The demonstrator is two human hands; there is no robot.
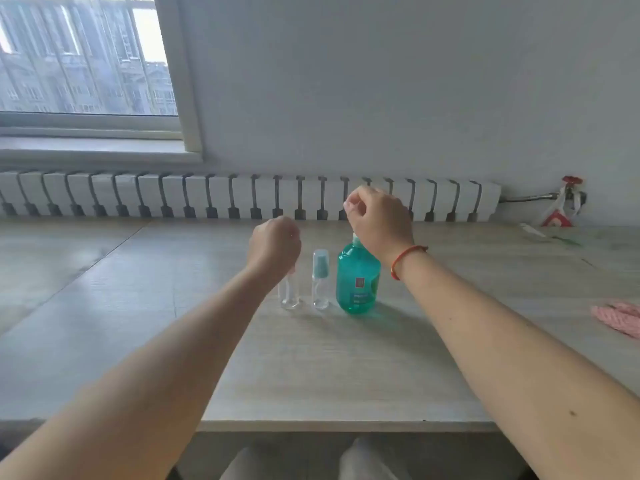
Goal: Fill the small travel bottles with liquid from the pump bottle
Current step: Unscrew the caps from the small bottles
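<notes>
Knees in grey trousers sit at 6 o'clock, just under the near edge of the pale wood-grain table, which has loads of bare room up front. Dead centre stand three things in a row: clear small travel bottle, second clear travel bottle with a teal sprayer cap, and teal pump bottle. Left hand is curled over the first bottle's top, can't tell if it grips. Right hand, fingers curled, hovers over the pump. Pink cloth lies at 3 o'clock, by the edge.
</notes>
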